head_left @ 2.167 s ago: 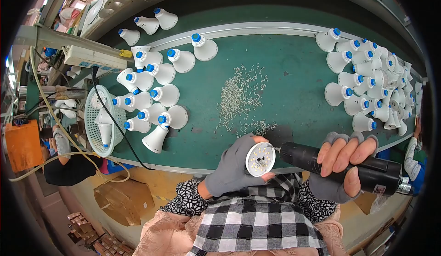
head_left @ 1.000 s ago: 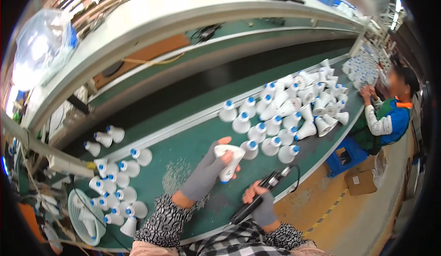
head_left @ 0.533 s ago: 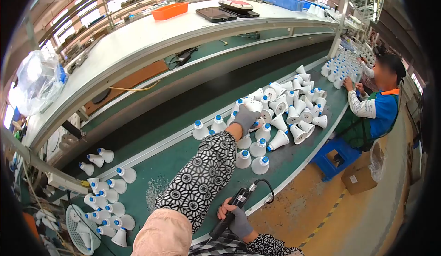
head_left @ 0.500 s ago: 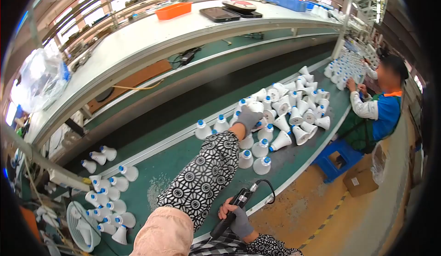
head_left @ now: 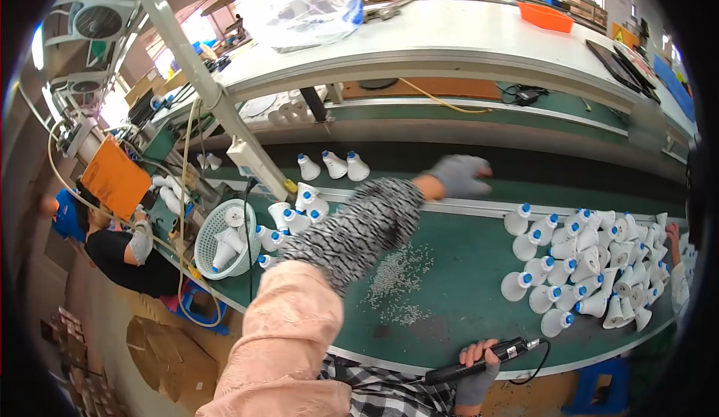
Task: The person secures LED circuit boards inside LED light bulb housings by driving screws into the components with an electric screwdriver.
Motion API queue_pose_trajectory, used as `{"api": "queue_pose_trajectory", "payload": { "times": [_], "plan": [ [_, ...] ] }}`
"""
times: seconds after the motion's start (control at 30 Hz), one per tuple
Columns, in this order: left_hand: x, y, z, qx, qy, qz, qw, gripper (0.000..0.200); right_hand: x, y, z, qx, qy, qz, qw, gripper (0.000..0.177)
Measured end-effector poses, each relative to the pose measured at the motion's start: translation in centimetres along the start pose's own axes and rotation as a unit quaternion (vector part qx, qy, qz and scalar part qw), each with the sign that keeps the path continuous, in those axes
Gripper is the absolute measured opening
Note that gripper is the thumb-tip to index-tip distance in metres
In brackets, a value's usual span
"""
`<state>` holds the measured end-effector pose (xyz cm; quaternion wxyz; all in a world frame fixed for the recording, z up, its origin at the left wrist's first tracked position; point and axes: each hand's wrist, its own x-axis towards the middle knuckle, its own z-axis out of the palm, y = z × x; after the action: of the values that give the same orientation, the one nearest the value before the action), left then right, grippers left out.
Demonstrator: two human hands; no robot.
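Now reaches the grey-gloved left hand (head_left: pixel 457 176) over the green conveyor belt (head_left: pixel 464 282), fingers too blurred to judge; closes the right hand (head_left: pixel 477 358) around a black cylindrical electric screwdriver (head_left: pixel 511 350) at the near edge.

Left hand (head_left: pixel 458 176) is out of the pile of bulb housings (head_left: pixel 592 267) it was reaching into 0.5 s ago. The arm now stretches across the counter (head_left: pixel 464 282) to the far rail, at the edge of the dark belt (head_left: pixel 569 177). Pile now sits right of that hand and nearer the body, well apart. Hand is motion-blurred, can't tell if it grips anything. Right hand (head_left: pixel 479 358) has lowered the screwdriver (head_left: pixel 509 352) from working height to the counter's near edge, tip pointing right. Head view swung left.
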<state>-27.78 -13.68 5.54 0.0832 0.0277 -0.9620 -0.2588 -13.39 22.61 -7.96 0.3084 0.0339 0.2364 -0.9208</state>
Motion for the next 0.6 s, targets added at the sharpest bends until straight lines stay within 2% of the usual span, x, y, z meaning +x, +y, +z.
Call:
{"api": "queue_pose_trajectory", "payload": {
  "times": [0.03, 0.07, 0.13, 0.2, 0.23, 0.33, 0.37, 0.4, 0.5, 0.6],
  "plan": [
    [-1.8, -3.4, -2.7, 0.129, 0.014, -0.029, 0.991, 0.048, 0.0, 0.1, -0.2, -0.002, -0.001, -0.001, 1.0, 0.017],
    [-3.0, -6.3, -4.7, 0.306, -0.02, -0.083, 0.948, 0.045, 0.0, 0.0, -0.3, -0.004, -0.002, -0.004, 1.0, 0.016],
    [-4.9, -14.7, -5.9, 0.551, -0.054, -0.049, 0.831, 0.042, 0.2, 0.2, 0.1, -0.015, -0.002, -0.016, 1.0, 0.016],
    [-6.0, -18.5, -6.0, 0.61, -0.191, -0.071, 0.766, 0.041, 0.0, 0.3, 0.6, -0.037, 0.002, -0.026, 0.999, 0.016],
    [-6.7, -20.1, -5.4, 0.63, -0.259, -0.082, 0.727, 0.04, 0.1, 0.4, 0.4, -0.046, 0.0, -0.035, 0.998, 0.017],
    [-6.9, -24.5, -1.0, 0.583, -0.241, -0.216, 0.745, 0.038, 0.0, 0.5, 0.1, -0.038, 0.019, -0.04, 0.998, 0.016],
    [-4.9, -32.8, 2.5, 0.596, -0.319, -0.186, 0.713, 0.035, 0.2, 0.5, 0.0, -0.029, 0.004, -0.041, 0.999, 0.013],
    [-4.7, -32.0, 3.1, 0.572, -0.323, -0.228, 0.719, 0.037, -1.1, 0.1, 4.8, -0.137, 0.046, -0.034, 0.989, 0.018],
    [-4.0, -29.7, 2.8, 0.507, -0.313, -0.311, 0.74, 0.041, -1.1, 0.6, 5.6, -0.117, 0.058, -0.038, 0.991, 0.015],
    [-2.7, -28.9, 0.8, 0.459, -0.31, -0.346, 0.757, 0.046, 0.3, -0.2, 2.9, -0.132, 0.021, -0.013, 0.991, 0.015]
  ]
}}
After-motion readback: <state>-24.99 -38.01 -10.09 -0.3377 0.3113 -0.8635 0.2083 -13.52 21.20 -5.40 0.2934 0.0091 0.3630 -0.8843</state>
